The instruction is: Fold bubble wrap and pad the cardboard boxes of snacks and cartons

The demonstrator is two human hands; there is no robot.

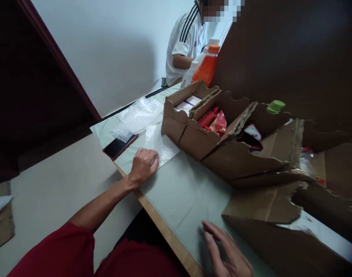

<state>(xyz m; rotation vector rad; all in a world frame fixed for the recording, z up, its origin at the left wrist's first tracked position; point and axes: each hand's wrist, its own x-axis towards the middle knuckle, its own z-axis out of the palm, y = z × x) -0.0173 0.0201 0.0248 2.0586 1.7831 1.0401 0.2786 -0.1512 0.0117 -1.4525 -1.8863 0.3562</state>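
My left hand (143,166) rests closed on the table beside a sheet of bubble wrap (166,151). Something small and greyish shows at its curled fingers, too unclear to name. A phone with a red edge (120,147) lies just beyond that hand, partly under more bubble wrap (139,115). Near the table's front edge, my right hand (226,250) is open, fingers loosely apart and nothing in them. It hovers or rests by a cardboard box (251,231); contact with the tabletop is unclear.
Cut cardboard boxes (204,144) stand in a row along the table (187,196), holding red packets (213,120) and small white boxes (185,105). A green cap (276,106) sits near their rims. Behind are an orange bottle (206,67) and a person in a white shirt (181,42).
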